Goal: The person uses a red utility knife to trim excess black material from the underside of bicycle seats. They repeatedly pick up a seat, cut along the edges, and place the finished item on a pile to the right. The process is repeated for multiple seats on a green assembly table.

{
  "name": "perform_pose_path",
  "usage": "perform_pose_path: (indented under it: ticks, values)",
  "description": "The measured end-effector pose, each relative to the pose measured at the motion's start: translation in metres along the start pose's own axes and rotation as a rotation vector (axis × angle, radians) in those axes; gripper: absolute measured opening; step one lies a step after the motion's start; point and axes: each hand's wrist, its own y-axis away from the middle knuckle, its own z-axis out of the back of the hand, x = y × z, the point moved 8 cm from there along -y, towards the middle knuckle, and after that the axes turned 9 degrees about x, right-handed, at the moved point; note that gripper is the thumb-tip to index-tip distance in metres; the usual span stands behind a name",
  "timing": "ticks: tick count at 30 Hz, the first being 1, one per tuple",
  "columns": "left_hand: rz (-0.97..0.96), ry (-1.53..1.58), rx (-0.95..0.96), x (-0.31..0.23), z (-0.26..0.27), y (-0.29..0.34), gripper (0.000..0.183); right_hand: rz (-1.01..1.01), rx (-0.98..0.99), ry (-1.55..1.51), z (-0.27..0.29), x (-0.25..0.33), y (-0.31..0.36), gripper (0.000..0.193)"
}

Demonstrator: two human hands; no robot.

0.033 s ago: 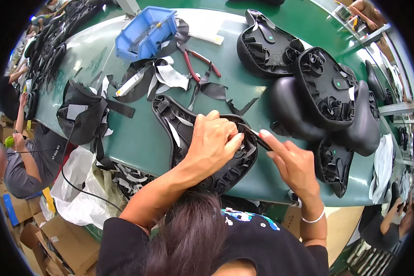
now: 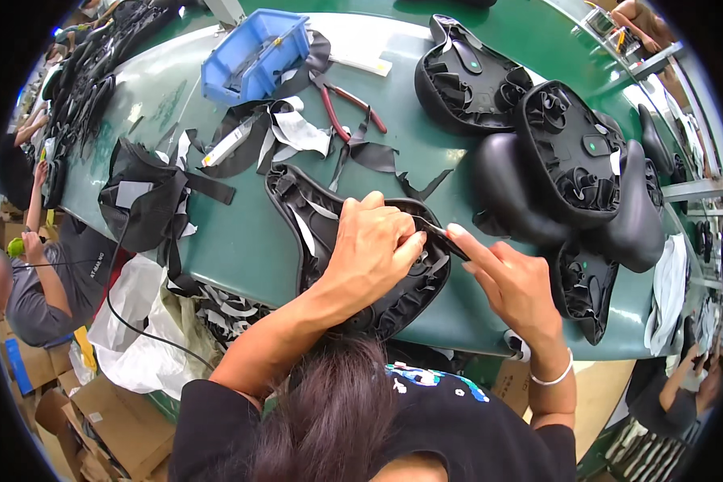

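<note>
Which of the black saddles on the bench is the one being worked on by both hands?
The upside-down saddle nearest the table's front edge: left hand presses on it, right hand at its rim. The other saddles lie piled untouched to the right.

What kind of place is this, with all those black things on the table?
Probably a workshop or factory where bicycle saddles are put together: many lie upside down on a long green table, beside red-handled pliers and a blue parts bin.

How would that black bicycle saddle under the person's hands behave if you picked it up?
The upturned saddle would probably stay stiff: its ribbed underside looks like a moulded shell. Its loose cover edge, pinched by the left hand and right hand, likely flops. It probably rocks on its rounded top.
</note>
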Motion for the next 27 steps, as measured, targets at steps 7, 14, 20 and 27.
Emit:
perform_pose_path:
  ticks: [7,14,20,27]
  values:
    - [0.086,0.340,0.054,0.025,0.017,0.003,0.031,-0.169,0.189,0.169,-0.005,0.011,0.030,0.058]
    - [-0.060,0.304,0.102,0.020,0.015,0.007,0.030,0.021,0.108,0.161,0.002,0.013,-0.015,0.052]
    - [0.077,1.047,-0.142,0.038,0.035,0.012,0.026,-0.169,0.120,0.114,-0.018,0.018,0.041,0.056]
    - [-0.241,1.637,0.032,0.033,0.034,0.008,0.013,-0.351,0.006,-0.050,-0.028,0.032,0.047,0.060]
